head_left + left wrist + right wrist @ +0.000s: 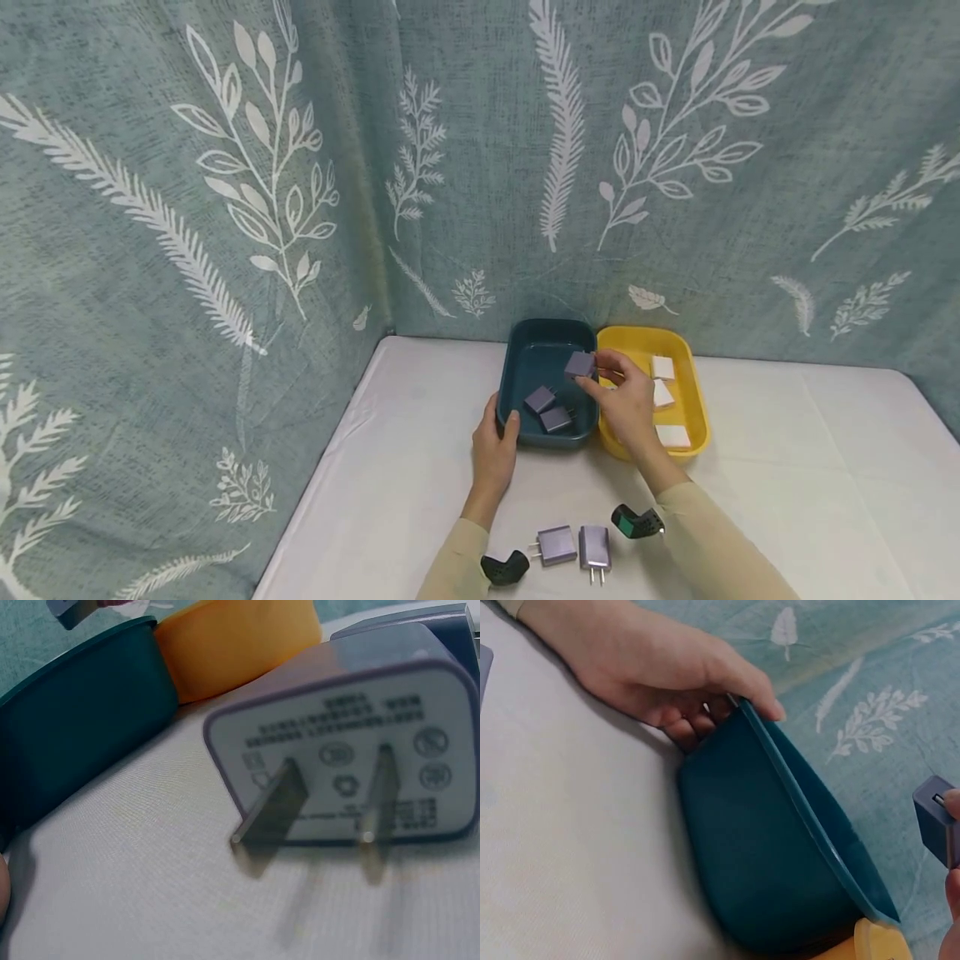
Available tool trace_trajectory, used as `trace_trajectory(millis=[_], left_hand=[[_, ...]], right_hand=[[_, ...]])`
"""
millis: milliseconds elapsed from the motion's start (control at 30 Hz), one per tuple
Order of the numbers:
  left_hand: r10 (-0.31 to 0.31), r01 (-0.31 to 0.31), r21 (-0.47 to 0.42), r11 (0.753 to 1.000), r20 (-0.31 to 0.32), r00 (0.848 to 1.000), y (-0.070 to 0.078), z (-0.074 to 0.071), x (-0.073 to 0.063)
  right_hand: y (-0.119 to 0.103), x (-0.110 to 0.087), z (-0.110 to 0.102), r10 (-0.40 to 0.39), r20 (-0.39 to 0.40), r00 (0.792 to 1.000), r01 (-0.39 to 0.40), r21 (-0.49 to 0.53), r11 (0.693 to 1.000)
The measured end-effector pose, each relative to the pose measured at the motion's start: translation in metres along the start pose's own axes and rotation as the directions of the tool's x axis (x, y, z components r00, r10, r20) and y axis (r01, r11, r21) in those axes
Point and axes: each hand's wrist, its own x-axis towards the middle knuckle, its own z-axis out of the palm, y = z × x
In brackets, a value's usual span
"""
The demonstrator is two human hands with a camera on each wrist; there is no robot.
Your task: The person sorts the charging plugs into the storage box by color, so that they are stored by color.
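Observation:
My left hand (pixel 493 454) grips the near left side of a dark teal bin (pixel 551 441), its thumb over the rim in the right wrist view. Above the bin's right side, my right hand (pixel 628 402) pinches a purple charger plug (pixel 580 365) between thumb and fingers. Inside the bin lie two similar plugs, one (pixel 540 399) beside the other (pixel 556 419). Two more are on the table nearer me: one plug (pixel 557 546) has its prongs to the left, the other plug (pixel 595 547) has them toward me. The left wrist view shows a plug's pronged face (pixel 337 757) close up.
A yellow bin (pixel 702 417) stands against the teal bin's right side, holding several white blocks (pixel 672 436). Both bins are on a white-covered table (pixel 795 467), near the leaf-patterned curtain (pixel 480 167) behind. Black wrist devices (pixel 637 522) are on both forearms.

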Motion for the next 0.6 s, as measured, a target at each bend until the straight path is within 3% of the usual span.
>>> trace_trajectory(millis=[367,600], left_hand=[[-0.039,0.039,0.000,0.999,0.015,0.999,0.0016,0.0022,0.0001],[-0.039,0.039,0.006,0.999,0.014,0.999,0.0024,0.0032,0.0023]], right_hand=[[0.0023,0.0067,-0.0018,-0.028,-0.031,0.999,0.029,0.019,0.999],[0.0044,0.0073,-0.0068,-0.052,-0.047,0.998,0.051,-0.025,0.998]])
